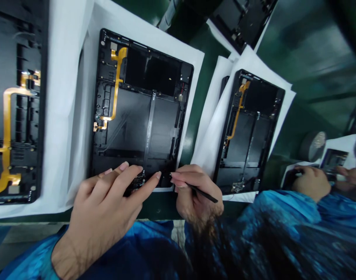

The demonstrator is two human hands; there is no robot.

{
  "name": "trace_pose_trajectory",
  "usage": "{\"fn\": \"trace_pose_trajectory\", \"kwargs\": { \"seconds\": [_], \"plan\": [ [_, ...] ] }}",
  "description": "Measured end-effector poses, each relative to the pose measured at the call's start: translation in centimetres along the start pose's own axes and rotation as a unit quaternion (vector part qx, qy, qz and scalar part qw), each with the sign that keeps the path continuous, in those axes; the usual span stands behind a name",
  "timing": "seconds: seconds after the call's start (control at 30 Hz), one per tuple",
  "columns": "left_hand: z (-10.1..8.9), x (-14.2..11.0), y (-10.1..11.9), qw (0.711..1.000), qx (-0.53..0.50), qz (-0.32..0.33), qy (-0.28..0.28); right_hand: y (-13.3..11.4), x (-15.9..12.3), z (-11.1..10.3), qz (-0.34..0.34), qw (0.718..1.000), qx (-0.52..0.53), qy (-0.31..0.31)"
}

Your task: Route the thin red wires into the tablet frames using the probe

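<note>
In front of me a black tablet housing (pixel 134 112) lies open on white sheeting, its inside facing up. An orange flex cable (pixel 116 97) runs down its left side, and a dark ribbon (pixel 150 120) crosses its middle. My left hand (pixel 110 202) rests with fingers spread over the bottom edge, partly covering a small circuit board (pixel 139 180). Pinched in my right hand (pixel 195 190) is a slim black tool (pixel 205 194), perhaps tweezers. Its tip is at the housing's bottom right corner, close to my left index finger; the fingers hide most of it.
Similar open housings lie to the left (pixel 17 116) and right (pixel 250 132), on white sheets (pixel 211 128). Another housing (pixel 244 19) is at the top right. Beyond, a co-worker's hands (pixel 312 182) work beside a round dark object (pixel 313 146). The table (pixel 306 58) is green.
</note>
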State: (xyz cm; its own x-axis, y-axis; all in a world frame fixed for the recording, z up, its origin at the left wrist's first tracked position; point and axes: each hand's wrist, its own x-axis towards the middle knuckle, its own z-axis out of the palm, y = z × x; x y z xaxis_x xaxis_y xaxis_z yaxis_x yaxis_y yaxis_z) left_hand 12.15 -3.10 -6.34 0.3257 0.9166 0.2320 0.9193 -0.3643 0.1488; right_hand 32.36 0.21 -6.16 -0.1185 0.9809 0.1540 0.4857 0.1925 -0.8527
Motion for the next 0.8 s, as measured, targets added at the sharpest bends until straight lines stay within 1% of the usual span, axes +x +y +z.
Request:
{"fn": "trace_pose_trajectory", "kwargs": {
  "seconds": [0.1, 0.23, 0.4, 0.5, 0.6, 0.7, 0.8],
  "plan": [
    [0.0, 0.24, 0.27, 1.0, 0.012, -0.005, -0.008, -0.18, 0.03, -0.13, -0.004, 1.0, -0.006, -0.015],
    [0.21, -0.04, 0.59, 1.0, -0.001, -0.014, 0.004, -0.06, 0.21, -0.22, -0.013, 0.999, -0.002, -0.046],
    [0.44, -0.71, 0.82, 0.998, -0.044, -0.047, -0.029, 0.03, 0.2, 0.07, -0.032, 0.999, -0.01, -0.031],
    [0.47, -0.44, 0.87, 0.998, -0.039, -0.037, -0.016, 0.03, 0.29, 0.1, -0.036, 0.999, -0.001, -0.034],
    [0.44, 0.03, 0.9, 0.999, -0.02, -0.025, 0.007, 0.09, 0.41, -0.12, -0.014, 0.999, 0.024, -0.045],
    [0.31, 0.08, 0.9, 0.999, -0.022, -0.03, -0.003, 0.12, 0.4, -0.3, 0.028, 0.998, 0.046, -0.036],
    [0.23, -0.12, 0.86, 0.999, -0.023, -0.034, -0.012, 0.07, 0.32, -0.31, 0.036, 0.998, 0.047, -0.027]
  ]
}}
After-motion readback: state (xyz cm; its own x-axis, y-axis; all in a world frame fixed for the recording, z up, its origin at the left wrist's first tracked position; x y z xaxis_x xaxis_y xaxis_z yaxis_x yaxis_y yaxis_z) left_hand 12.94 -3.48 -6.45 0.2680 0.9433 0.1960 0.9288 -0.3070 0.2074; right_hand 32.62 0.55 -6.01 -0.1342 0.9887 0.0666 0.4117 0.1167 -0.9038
